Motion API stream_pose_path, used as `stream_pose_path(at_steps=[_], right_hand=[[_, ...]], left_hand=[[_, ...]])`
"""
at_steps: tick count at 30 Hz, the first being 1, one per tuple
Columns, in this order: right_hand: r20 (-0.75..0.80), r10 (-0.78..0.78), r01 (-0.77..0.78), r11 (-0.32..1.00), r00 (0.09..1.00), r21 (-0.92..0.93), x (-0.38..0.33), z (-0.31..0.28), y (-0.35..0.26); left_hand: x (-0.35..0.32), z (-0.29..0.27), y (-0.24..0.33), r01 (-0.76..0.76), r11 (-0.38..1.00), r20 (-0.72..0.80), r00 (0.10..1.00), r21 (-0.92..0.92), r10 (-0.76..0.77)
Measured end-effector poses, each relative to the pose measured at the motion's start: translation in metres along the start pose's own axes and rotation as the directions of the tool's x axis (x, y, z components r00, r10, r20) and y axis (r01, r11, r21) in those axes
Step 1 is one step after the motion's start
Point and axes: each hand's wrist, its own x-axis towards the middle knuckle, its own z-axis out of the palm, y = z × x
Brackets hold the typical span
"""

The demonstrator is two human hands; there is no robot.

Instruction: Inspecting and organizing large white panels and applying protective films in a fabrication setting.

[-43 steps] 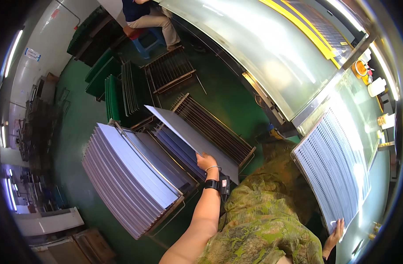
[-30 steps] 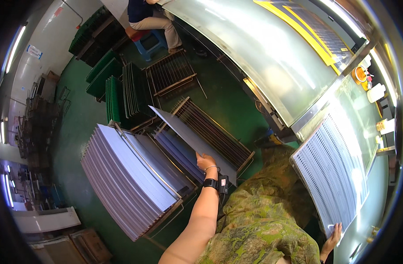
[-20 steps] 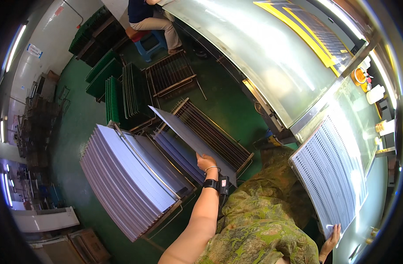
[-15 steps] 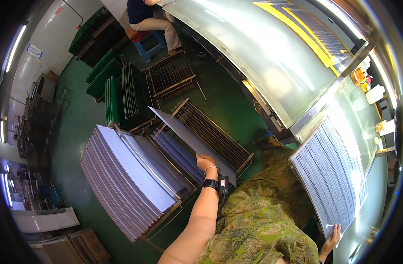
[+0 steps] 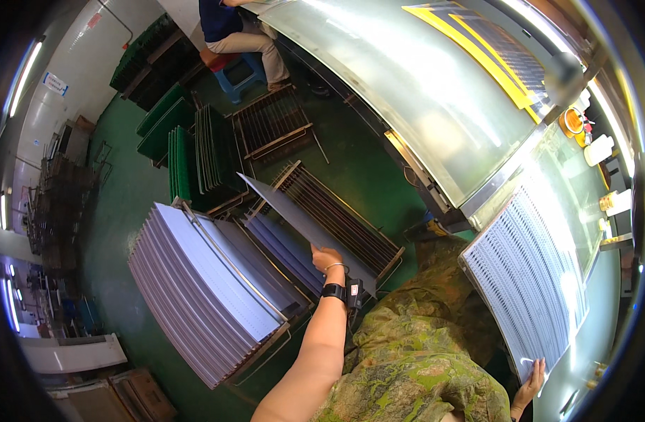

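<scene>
My left hand (image 5: pixel 326 258) is closed on the near long edge of a thin grey panel (image 5: pixel 294 214), which stands tilted at a wire rack on the floor to my left. To the right, a pale panel with rows of small dark marks (image 5: pixel 526 271) lies on the glass worktop (image 5: pixel 568 169). Its near corner is between the thumb and fingers of my right hand (image 5: pixel 528 389). That panel's left edge juts out past the worktop, towards my body. The lower edge of the grey panel is partly hidden behind my left wrist and the rack.
Many pale panels (image 5: pixel 195 295) stand in a rack at left. Slotted racks (image 5: pixel 336 214) and green panels (image 5: pixel 185 158) fill the floor beyond. A person (image 5: pixel 241 42) sits on a blue stool (image 5: pixel 239 79) at the far table. Bottles (image 5: pixel 599 150) line the right side.
My left hand and forearm have shifted slightly left along with the grey panel's edge. My right hand stays at the marked panel's corner. The view has tilted very slightly.
</scene>
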Motion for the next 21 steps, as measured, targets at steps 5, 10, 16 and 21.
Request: stream_pose_path(at_steps=[5,10,16,21], right_hand=[[-0.022,-0.012,0.013,1.0,1.0,0.019,-0.002,-0.005,-0.001],[-0.221,0.003,-0.005,1.0,0.975,-0.008,-0.006,-0.016,-0.002],[-0.266,-0.045,0.012,0.992,0.963,-0.122,-0.024,-0.023,-0.044],[-0.057,0.065,-0.069,0.995,0.996,-0.066,-0.044,-0.036,-0.075]], left_hand=[[0.01,0.02,-0.007,0.013,0.991,-0.051,0.999,0.133,-0.007],[-0.028,-0.021,0.034,-0.456,0.838,0.172,0.838,-0.301,0.518],[-0.152,-0.102,0.125,0.062,0.98,0.958,-0.21,-0.187,0.196],[-0.202,-0.077,0.146,-0.176,0.952,0.968,-0.068,-0.249,0.241]])
